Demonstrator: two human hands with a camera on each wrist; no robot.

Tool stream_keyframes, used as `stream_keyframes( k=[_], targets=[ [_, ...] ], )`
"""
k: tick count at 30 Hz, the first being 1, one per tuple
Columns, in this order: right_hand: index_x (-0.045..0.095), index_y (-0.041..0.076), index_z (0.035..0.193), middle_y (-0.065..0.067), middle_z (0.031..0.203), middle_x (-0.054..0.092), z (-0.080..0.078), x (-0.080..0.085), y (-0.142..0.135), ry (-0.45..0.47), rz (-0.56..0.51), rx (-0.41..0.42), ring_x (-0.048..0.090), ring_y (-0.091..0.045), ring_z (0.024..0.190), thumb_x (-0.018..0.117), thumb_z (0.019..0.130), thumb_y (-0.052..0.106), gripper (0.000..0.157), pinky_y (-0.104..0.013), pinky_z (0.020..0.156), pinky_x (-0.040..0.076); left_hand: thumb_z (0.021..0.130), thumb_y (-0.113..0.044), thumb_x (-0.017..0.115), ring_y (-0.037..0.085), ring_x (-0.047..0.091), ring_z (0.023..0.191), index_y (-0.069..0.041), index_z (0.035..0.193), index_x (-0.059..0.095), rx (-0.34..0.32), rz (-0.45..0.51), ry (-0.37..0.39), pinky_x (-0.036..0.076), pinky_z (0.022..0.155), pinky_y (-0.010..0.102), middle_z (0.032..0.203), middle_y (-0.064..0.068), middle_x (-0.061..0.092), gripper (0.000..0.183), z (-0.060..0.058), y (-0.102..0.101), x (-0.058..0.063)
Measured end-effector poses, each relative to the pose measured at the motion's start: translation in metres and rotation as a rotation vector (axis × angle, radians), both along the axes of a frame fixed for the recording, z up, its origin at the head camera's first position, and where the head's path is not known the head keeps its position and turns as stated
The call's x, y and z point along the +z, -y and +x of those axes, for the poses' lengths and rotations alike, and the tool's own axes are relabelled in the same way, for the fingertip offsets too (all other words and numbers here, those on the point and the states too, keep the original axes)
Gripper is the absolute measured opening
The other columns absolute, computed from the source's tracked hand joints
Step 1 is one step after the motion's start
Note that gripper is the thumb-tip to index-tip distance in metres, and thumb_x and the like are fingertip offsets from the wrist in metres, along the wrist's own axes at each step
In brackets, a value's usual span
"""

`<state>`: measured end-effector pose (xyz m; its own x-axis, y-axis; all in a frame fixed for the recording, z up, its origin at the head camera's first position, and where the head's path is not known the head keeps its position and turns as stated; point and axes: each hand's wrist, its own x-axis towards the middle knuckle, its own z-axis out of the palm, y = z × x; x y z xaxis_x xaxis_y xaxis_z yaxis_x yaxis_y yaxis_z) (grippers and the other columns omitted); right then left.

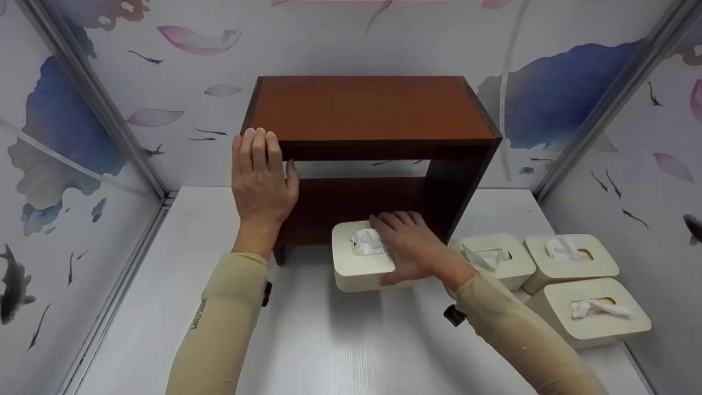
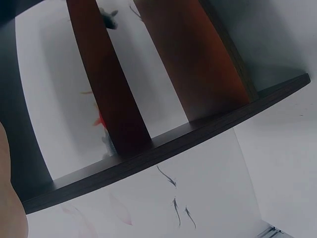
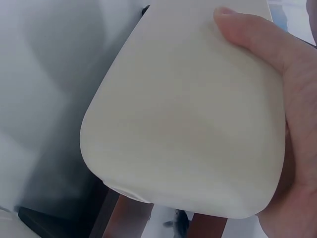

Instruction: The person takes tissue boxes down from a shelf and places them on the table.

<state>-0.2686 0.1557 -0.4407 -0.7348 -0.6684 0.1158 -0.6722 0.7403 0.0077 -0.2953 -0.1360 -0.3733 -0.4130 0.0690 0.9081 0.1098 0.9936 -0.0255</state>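
My right hand (image 1: 408,244) grips a cream tissue box (image 1: 351,266) by its right end in front of the shelf's lower board. White tissue (image 1: 366,241) shows in the slot on its top. In the right wrist view the thumb (image 3: 250,32) lies along the box (image 3: 183,119), whose smooth face fills most of the picture. My left hand (image 1: 260,178) rests on the front left upper corner of a brown wooden shelf (image 1: 373,107), fingers stretched upward and thumb apart. Only a sliver of that hand (image 2: 10,193) enters the left wrist view, beside the shelf's dark side panel (image 2: 124,166).
Three more cream tissue boxes stand together on the right: one nearest the shelf (image 1: 513,274), one behind (image 1: 595,277) and one in front (image 1: 609,326). All sit on a white table (image 1: 340,362). Printed white walls (image 1: 351,38) with metal corner rails enclose the back and sides.
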Motion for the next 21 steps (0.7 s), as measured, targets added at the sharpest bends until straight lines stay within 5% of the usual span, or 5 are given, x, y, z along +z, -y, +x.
stream_keyframes(
  k=[21],
  targets=[
    [0.039, 0.008, 0.147, -0.010, 0.138, 0.052, 0.047, -0.036, -0.036, -0.042, -0.049, 0.037, 0.049, -0.031, 0.124, 0.078, 0.049, 0.069, 0.121, -0.053, 0.099, 0.040, 0.093, -0.026, 0.054, 0.031, 0.043, 0.134, -0.003, 0.133, 0.042, -0.014, 0.015, 0.013, 0.025, 0.123, 0.042, 0.135, 0.017, 0.049, 0.047, 0.000, -0.001, 0.001]
  ],
)
